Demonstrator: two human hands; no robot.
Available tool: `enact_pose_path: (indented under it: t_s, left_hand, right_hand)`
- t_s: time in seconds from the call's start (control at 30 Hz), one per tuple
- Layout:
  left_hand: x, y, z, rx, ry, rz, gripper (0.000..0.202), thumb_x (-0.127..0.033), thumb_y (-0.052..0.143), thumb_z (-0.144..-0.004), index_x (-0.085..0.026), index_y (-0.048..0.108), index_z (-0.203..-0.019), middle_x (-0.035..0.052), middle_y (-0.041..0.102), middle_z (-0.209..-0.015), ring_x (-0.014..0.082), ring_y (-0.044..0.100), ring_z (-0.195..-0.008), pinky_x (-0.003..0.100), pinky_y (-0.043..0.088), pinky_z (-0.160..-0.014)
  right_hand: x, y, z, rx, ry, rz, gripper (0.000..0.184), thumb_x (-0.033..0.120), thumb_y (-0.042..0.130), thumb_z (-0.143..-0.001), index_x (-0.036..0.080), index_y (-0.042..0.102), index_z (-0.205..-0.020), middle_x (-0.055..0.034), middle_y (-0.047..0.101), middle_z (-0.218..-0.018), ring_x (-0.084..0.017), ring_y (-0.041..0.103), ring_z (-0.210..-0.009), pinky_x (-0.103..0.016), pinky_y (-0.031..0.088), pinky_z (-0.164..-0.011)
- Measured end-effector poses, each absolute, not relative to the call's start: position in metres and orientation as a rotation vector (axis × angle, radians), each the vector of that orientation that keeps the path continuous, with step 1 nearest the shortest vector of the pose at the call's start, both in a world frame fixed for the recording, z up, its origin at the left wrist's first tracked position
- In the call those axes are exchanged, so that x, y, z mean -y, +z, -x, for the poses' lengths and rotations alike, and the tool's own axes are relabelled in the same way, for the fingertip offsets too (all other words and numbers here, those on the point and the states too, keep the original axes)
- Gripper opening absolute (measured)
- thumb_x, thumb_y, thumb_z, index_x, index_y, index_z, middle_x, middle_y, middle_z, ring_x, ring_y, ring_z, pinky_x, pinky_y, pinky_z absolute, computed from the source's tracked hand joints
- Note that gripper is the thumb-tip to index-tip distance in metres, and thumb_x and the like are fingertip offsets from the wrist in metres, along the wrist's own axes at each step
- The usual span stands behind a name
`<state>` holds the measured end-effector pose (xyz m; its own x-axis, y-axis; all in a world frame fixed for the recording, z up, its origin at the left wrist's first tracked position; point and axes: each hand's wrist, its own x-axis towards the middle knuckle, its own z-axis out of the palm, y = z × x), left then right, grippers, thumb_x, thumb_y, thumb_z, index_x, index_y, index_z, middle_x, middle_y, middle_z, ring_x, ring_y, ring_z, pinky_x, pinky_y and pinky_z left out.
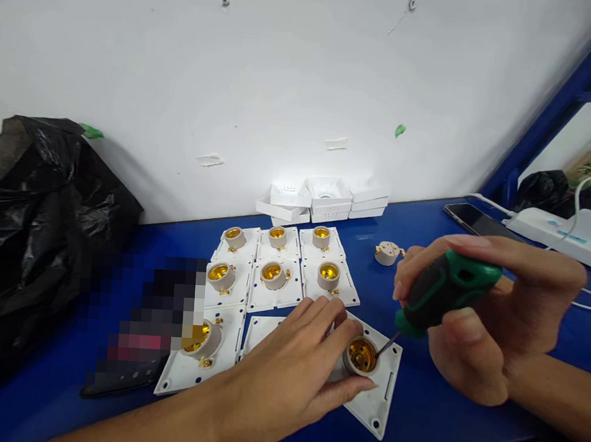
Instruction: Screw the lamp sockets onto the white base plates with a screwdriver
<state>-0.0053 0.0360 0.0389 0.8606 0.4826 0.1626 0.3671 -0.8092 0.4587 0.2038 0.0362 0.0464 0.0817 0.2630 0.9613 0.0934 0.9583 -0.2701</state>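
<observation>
Beige, brass-lined and round, the lamp socket (361,355) sits on a tilted white plate (370,407) near the table's front, right of the other plates. The left hand (301,368) holds it down, thumb along the lower side and fingers curled against the upper, the grip only partly drawn in. The right hand (525,315) wraps around the green-and-black handle of one screwdriver (446,290), whose thin shaft reaches the socket's right inner edge; whether the tip meets a screw cannot be told.

Seven more socketed plates (275,293) lie on the blue table (438,416): three in the back row, three in the middle, one at front left. Beside that last one, another plate (261,327) is mostly covered by the left hand. One loose socket (387,254) lies behind the right hand. Three stacks of white boxes (329,210) stand by the wall (284,80). At right are one phone (476,220) and one power strip (565,231); at left, a black bag (34,232) and a dark device (125,379), partly pixelated.
</observation>
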Motion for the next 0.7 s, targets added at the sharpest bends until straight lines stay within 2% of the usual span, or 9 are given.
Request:
enact_pose_path:
  t_s: [0.13, 0.3, 0.4, 0.47, 0.57, 0.7]
  left_hand:
    - [-0.0376, 0.0380, 0.0048, -0.636, 0.388, -2.604, 0.030, -0.038, 0.066, -0.106, -0.019, 0.055, -0.126, 0.0085, 0.058, -0.120, 0.0287, 0.057, -0.109, 0.046, 0.050, -0.099]
    - [-0.0361, 0.0415, 0.0036, -0.601, 0.407, -2.612, 0.034, -0.033, 0.070, -0.102, -0.016, 0.055, -0.129, 0.0091, 0.059, -0.118, 0.0292, 0.057, -0.113, 0.049, 0.044, -0.110]
    - [-0.0347, 0.0421, 0.0036, -0.601, 0.398, -2.619, 0.030, -0.027, 0.065, -0.103, -0.016, 0.055, -0.129, 0.0085, 0.059, -0.115, 0.0285, 0.057, -0.111, 0.048, 0.045, -0.108]
    - [-0.0345, 0.0401, 0.0045, -0.620, 0.395, -2.610, 0.026, -0.032, 0.064, -0.105, -0.017, 0.056, -0.124, 0.0090, 0.058, -0.117, 0.0285, 0.057, -0.110, 0.046, 0.048, -0.104]
    - [-0.0350, 0.0356, 0.0057, -0.630, 0.401, -2.621, 0.029, -0.043, 0.065, -0.106, -0.017, 0.055, -0.114, 0.0089, 0.057, -0.118, 0.0287, 0.057, -0.109, 0.046, 0.050, -0.099]
    - [-0.0355, 0.0336, 0.0054, -0.632, 0.410, -2.626, 0.030, -0.046, 0.065, -0.105, -0.019, 0.052, -0.108, 0.0077, 0.057, -0.116, 0.0277, 0.056, -0.106, 0.044, 0.051, -0.096]
  right_hand:
    - [-0.0418, 0.0468, -0.2072, 1.445, 0.123, 0.320, 0.052, 0.013, 0.065, -0.083, 0.019, 0.067, -0.135, -0.0061, 0.065, -0.102, -0.018, 0.061, -0.061, -0.038, 0.051, -0.041]
    - [-0.0442, 0.0474, -0.2068, 1.456, 0.131, 0.301, 0.047, 0.018, 0.064, -0.088, 0.019, 0.067, -0.134, -0.0083, 0.063, -0.104, -0.017, 0.057, -0.057, -0.037, 0.047, -0.038]
    - [-0.0419, 0.0471, -0.2056, 1.442, 0.138, 0.336, 0.046, 0.020, 0.065, -0.088, 0.021, 0.067, -0.134, -0.0071, 0.062, -0.099, -0.017, 0.056, -0.056, -0.037, 0.048, -0.038]
    - [-0.0409, 0.0466, -0.2050, 1.438, 0.135, 0.347, 0.047, 0.020, 0.065, -0.088, 0.023, 0.067, -0.135, -0.0064, 0.062, -0.097, -0.017, 0.056, -0.056, -0.038, 0.048, -0.038]
    - [-0.0415, 0.0461, -0.2047, 1.423, 0.123, 0.338, 0.047, 0.022, 0.065, -0.089, 0.023, 0.066, -0.136, -0.0079, 0.064, -0.105, -0.017, 0.058, -0.057, -0.039, 0.047, -0.037]
    - [-0.0471, 0.0479, -0.2101, 1.448, 0.065, 0.367, 0.047, 0.024, 0.061, -0.092, 0.023, 0.065, -0.138, -0.0079, 0.063, -0.106, -0.016, 0.056, -0.056, -0.037, 0.045, -0.039]
